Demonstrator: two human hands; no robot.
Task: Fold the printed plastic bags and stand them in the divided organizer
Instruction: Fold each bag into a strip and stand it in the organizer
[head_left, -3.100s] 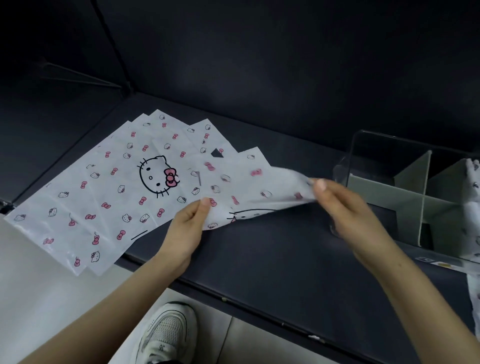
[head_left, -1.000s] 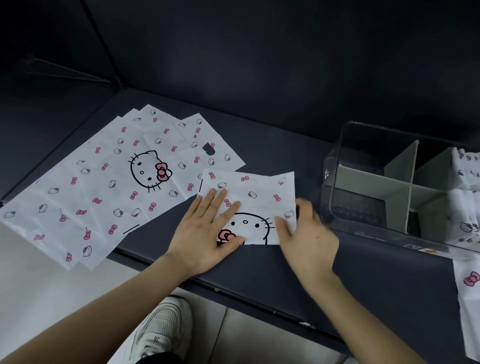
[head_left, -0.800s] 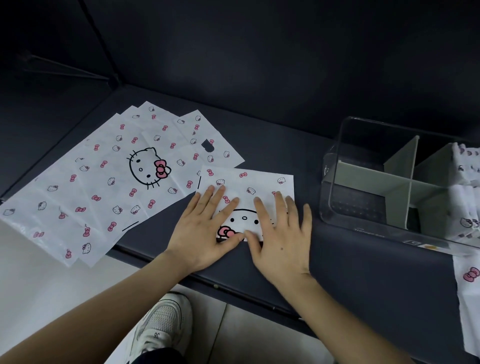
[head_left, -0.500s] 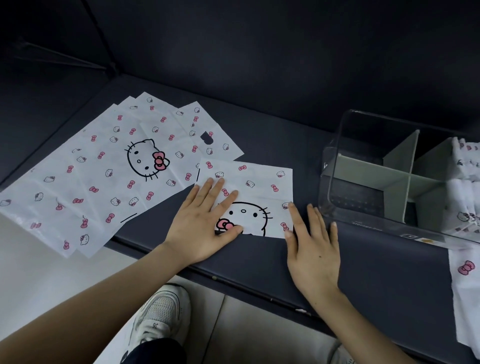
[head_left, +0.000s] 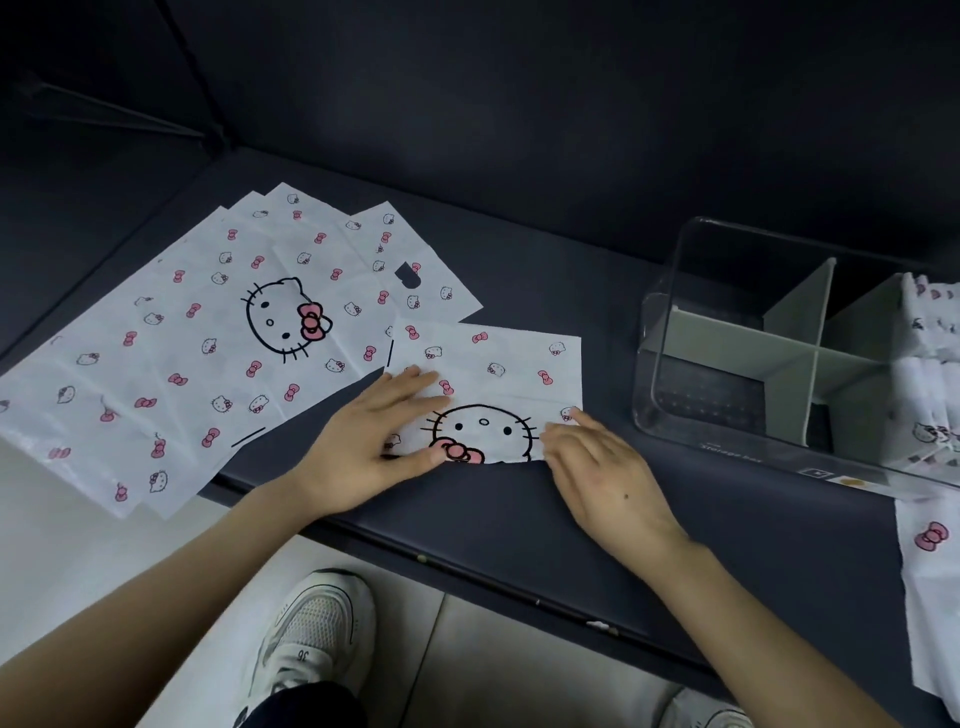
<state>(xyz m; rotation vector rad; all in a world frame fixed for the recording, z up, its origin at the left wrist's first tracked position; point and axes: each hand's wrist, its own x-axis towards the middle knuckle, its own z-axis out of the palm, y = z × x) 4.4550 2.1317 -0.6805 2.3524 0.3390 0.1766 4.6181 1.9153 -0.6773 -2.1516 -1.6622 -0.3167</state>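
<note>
A white plastic bag printed with cat faces and pink bows, folded in half (head_left: 498, 371), lies on the dark table in front of me. My left hand (head_left: 371, 441) presses flat on its left part, thumb at the near edge. My right hand (head_left: 605, 470) touches the bag's lower right corner with its fingertips, fingers loosely bent. A fanned stack of unfolded bags (head_left: 208, 343) lies to the left, overhanging the table edge. The clear organizer (head_left: 670, 332) with grey dividers stands to the right; folded bags (head_left: 930, 364) stand in its right compartments.
Another printed bag (head_left: 930, 566) hangs over the table's front edge at far right. Dark walls close in behind and to the left. Below the table edge I see a pale floor and my white shoe (head_left: 311, 639).
The bag was lifted, folded over and pressed flat. In the last half second my right hand slid left from the bare table to the bag's lower right corner; my left hand stayed put.
</note>
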